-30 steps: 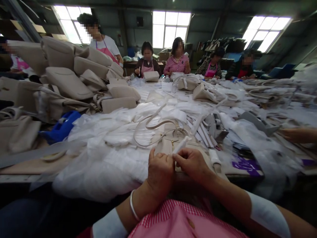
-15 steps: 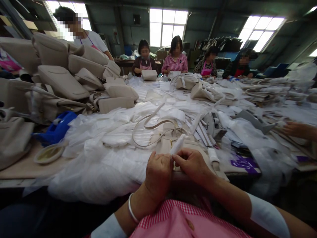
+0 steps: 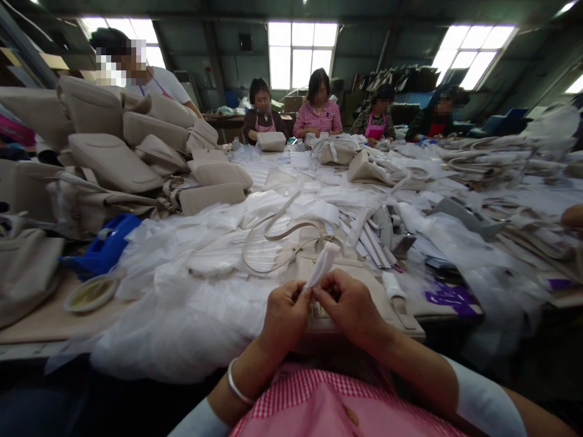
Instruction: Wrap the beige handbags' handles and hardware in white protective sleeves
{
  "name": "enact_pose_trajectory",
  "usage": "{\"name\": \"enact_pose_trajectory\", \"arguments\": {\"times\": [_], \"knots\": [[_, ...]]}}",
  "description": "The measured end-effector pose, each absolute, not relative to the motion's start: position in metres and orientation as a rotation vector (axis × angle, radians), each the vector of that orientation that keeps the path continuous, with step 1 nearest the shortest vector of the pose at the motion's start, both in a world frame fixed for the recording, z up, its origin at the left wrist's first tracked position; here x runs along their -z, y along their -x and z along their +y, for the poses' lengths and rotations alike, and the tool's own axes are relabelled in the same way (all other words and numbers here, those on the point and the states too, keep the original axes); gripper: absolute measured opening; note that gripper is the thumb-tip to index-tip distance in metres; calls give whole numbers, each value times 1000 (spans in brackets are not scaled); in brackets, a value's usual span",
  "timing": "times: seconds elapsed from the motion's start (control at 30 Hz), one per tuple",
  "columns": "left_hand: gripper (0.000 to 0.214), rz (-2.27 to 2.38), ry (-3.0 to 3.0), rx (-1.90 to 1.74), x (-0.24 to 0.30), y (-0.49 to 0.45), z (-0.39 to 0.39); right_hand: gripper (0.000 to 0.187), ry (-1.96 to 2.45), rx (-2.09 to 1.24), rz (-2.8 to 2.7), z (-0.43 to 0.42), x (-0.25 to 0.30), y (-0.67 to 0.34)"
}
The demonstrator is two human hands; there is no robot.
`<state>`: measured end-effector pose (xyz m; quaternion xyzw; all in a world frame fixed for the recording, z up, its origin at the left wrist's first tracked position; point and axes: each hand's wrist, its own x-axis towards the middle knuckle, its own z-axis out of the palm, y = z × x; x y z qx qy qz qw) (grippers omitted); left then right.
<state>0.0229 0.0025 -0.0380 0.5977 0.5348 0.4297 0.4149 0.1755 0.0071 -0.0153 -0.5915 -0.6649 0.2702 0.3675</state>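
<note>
In front of me lies a beige handbag (image 3: 364, 282) with gold fittings, its thin strap (image 3: 291, 232) looping away over white sheets. Above the bag's front, a strip of white wrapping (image 3: 324, 262) rises at a slant. My left hand (image 3: 286, 312) is closed, pinching the lower end of this strip between thumb and fingers. Close against it, my right hand (image 3: 353, 306) is closed too, fingertips pinching the same wrapping from the right. Whatever is inside the wrapping is hidden. A white-wrapped strap end (image 3: 392, 286) rests on the bag's right side.
A blue tape dispenser (image 3: 109, 243) and a shallow dish (image 3: 70, 303) lie left. Beige bags (image 3: 113, 161) are heaped behind them. Crumpled white film (image 3: 182, 315) hangs over the table edge. A grey tape dispenser (image 3: 387, 227) stands right. Several people sit or stand across the table.
My fingertips have shifted on the white wrapping, and more of the strip shows above them. At the far right, another person's hand has drawn back toward the picture edge.
</note>
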Motion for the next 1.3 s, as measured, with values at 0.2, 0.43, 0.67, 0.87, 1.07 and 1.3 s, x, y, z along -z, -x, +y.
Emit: {"name": "enact_pose_trajectory", "arguments": {"times": [0.2,0.43,0.67,0.87,1.07,1.3], "knots": [[29,1044,-1275,-1052,38,-14,1,16,1629,-876,-1667,18,14,-184],[33,1151,-1199,-1037,39,-15,3,20,1307,-979,-1712,10,11,-184],[46,1188,-1079,-929,40,-22,1,17,1122,-907,-1863,3,9,-183],[52,1333,-1332,-744,46,-9,22,17,1064,-877,-1952,-2,-7,-200],[30,1703,-2100,-736,41,19,110,23,1264,-790,-1842,10,-6,-232],[67,1660,-2333,-142,28,-9,218,22,1243,-826,-1973,12,-1,-223]]}}
